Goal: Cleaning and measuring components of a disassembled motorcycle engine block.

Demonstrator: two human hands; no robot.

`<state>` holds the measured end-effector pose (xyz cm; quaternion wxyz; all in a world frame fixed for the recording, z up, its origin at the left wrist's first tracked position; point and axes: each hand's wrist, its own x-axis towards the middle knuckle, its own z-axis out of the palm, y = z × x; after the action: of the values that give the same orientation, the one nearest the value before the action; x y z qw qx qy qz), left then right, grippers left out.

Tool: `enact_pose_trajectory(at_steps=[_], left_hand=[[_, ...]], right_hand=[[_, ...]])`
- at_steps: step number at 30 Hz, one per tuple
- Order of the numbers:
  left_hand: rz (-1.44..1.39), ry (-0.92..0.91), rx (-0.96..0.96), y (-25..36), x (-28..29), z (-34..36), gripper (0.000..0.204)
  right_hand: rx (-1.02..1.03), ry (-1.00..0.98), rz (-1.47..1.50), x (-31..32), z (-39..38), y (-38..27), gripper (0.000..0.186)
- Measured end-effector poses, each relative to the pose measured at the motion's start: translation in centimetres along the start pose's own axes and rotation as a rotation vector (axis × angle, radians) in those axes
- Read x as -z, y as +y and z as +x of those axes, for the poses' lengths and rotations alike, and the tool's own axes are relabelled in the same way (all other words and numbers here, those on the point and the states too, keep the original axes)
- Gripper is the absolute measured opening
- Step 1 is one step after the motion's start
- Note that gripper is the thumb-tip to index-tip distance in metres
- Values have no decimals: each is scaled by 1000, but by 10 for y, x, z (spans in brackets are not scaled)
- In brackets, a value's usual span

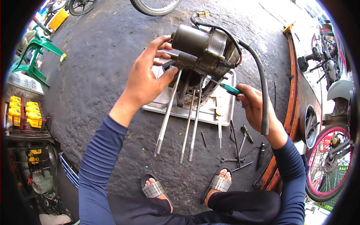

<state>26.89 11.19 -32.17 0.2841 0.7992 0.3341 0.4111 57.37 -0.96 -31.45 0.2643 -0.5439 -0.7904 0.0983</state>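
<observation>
The engine (207, 50) is dull metal, the floor (101, 71) rough.

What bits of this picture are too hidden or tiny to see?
In the head view:
Green tool: its tip is too small to place against the engine.
Tray: the engine hides its middle.
Right hand: the black tube covers part.
Top middle wheel: cut off by the upper edge.

Dark, rough floor (92, 56), bright light
Yellow bottles (33, 115) stand near the green chair (36, 43); a pink-rimmed wheel (332, 153) stands well to its right.
</observation>
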Motion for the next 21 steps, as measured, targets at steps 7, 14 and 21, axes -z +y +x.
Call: enact_pose_trajectory(at_steps=[7,14,21], left_hand=[[-116,42,25,-15,-15,-11,62],[-203,-39,190,-4,-9,13,57],[-97,-204,310,16,-1,34,51]], right_hand=[[-159,-16,300,-18,1,-6,19],[-108,3,17,-14,22,-14,22],[-45,38,-152,-11,29,-21,23]])
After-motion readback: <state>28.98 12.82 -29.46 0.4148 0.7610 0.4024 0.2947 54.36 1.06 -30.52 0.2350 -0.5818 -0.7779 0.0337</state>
